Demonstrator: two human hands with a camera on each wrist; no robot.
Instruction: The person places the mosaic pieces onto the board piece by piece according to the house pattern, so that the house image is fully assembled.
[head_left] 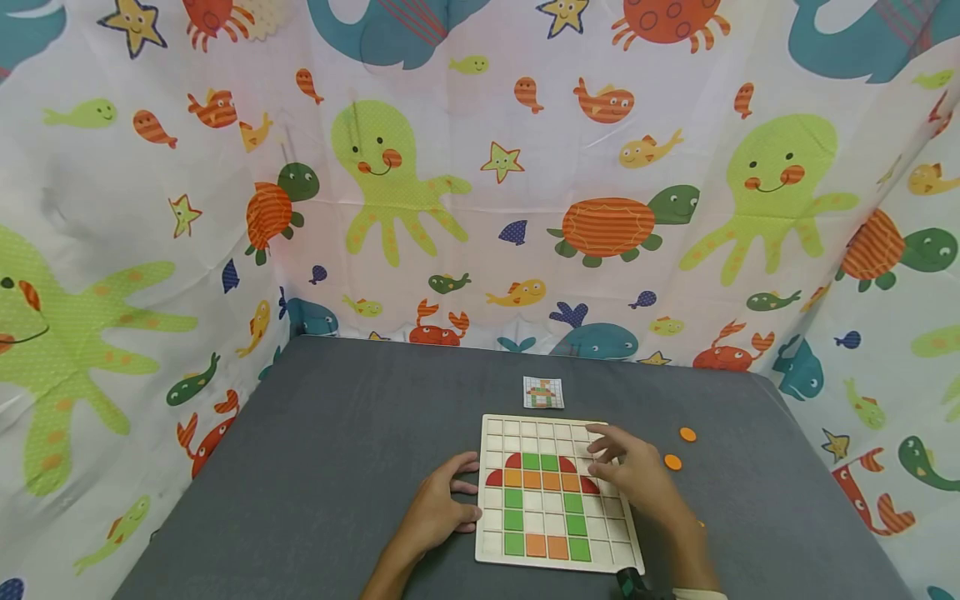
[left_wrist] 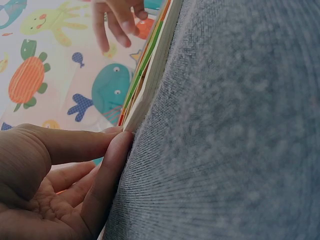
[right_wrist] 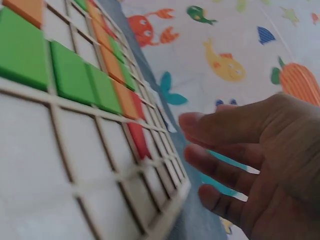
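Observation:
A pale grid board [head_left: 492, 546] lies on the grey table, bearing a pattern of green tiles [head_left: 513, 520], orange tiles [head_left: 532, 480] and red rounded tiles [head_left: 589, 485]. At the board's left edge my left hand [head_left: 438, 504] holds on, thumb and finger meeting at the rim in the left wrist view. Over the board's upper right part hovers my right hand [head_left: 637, 471], fingers loosely bent and apart. Nothing shows between those fingers in the right wrist view, where the hand [right_wrist: 280, 150] hangs beside the red tile [right_wrist: 138, 140].
Behind the board lies a small card [head_left: 542, 392] printed with a coloured grid pattern. Two orange discs [head_left: 687, 434] [head_left: 672, 462] lie to the right, and another orange bit peeks out beside the right forearm. A sea-animal curtain [head_left: 480, 208] surrounds the grey table [head_left: 360, 417].

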